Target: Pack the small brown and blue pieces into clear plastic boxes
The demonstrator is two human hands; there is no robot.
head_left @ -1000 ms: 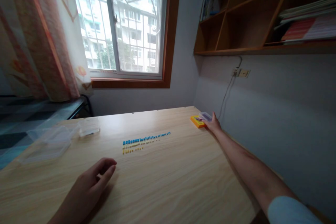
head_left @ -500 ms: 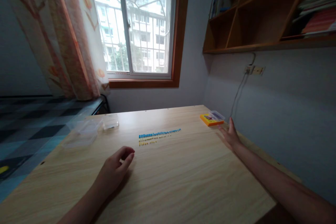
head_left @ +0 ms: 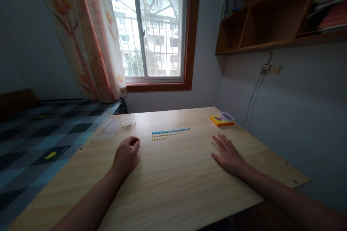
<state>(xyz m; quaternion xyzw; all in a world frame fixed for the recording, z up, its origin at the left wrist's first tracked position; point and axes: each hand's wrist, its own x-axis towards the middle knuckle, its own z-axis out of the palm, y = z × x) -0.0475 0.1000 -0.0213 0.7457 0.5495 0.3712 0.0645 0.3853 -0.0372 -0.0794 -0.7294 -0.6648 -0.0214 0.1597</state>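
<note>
My left hand rests on the wooden table, left of the small pieces. Its fingers are curled in, with thumb and forefinger close together; whatever they pinch, if anything, is too small to make out. Blue pieces form a long row that tapers to the right. In front of it lie shorter rows of tiny yellowish pieces. My right hand is palm down over the right side of the table, fingers spread, holding nothing. Beyond it sits an orange and yellow box with a clear plastic lid on it.
Clear plastic containers stand at the table's back left, a smaller clear box beside them. A bed with a checked cover adjoins the left edge. Wooden shelves hang on the right wall above a socket with a cable.
My right hand has come away from beside the orange box, nearer to me, and turned palm down with fingers spread. The view has swung slightly left. My left hand stays curled near the rows.
</note>
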